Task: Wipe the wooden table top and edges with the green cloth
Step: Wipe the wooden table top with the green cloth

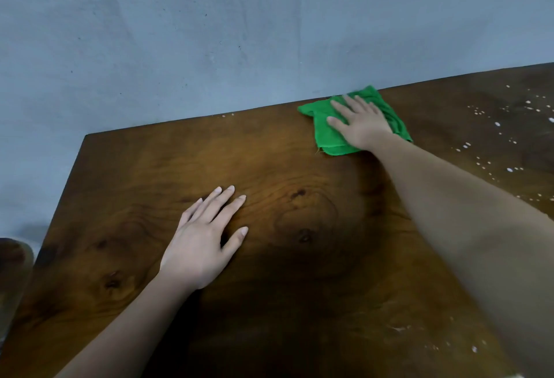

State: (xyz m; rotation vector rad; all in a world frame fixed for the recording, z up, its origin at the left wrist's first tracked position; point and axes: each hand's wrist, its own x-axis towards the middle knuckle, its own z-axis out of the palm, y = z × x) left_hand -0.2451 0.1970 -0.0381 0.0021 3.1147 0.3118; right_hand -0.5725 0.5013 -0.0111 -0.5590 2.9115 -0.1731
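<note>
Green cloth [328, 133] lies folded at the far edge of the wooden table [126, 186], right by the grey wall [180, 33]. The right hand [359, 121] presses flat on it with fingers straight and spread. The left hand [204, 237] rests flat on the bare wood, holding nothing. White specks [491, 135] dot the right side, so that part looks not wiped yet. The edges look still to do.
</note>
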